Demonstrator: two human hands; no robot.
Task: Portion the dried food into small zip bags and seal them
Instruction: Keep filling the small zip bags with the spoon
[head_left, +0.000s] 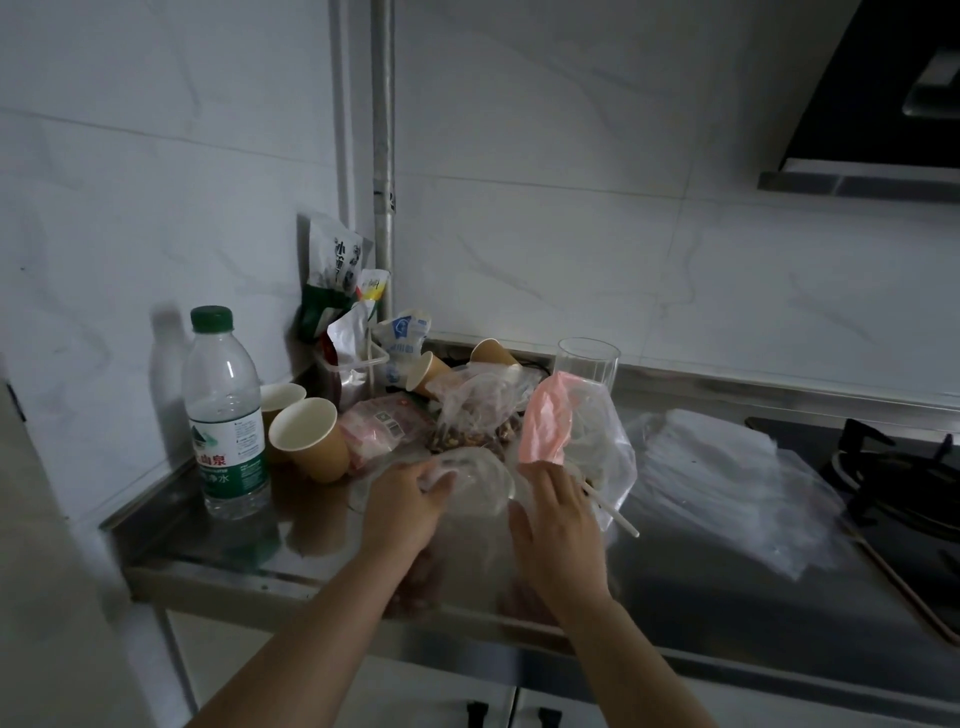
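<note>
Portioning, early stage
Left hand (402, 506) gripping clear zip bag (475, 480), unsealed; right hand (558, 512) flat, empty; dried food bag (475, 415) at 12 o'clock, undivided

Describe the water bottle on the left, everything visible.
The water bottle is clear ribbed plastic with a green screw cap, which is on, and a white and green label with red characters. It stands upright on the steel counter near the left wall, left of two paper cups, apart from both hands. It looks largely empty, but the water level is hard to tell. Nothing else visibly touches it.
</note>
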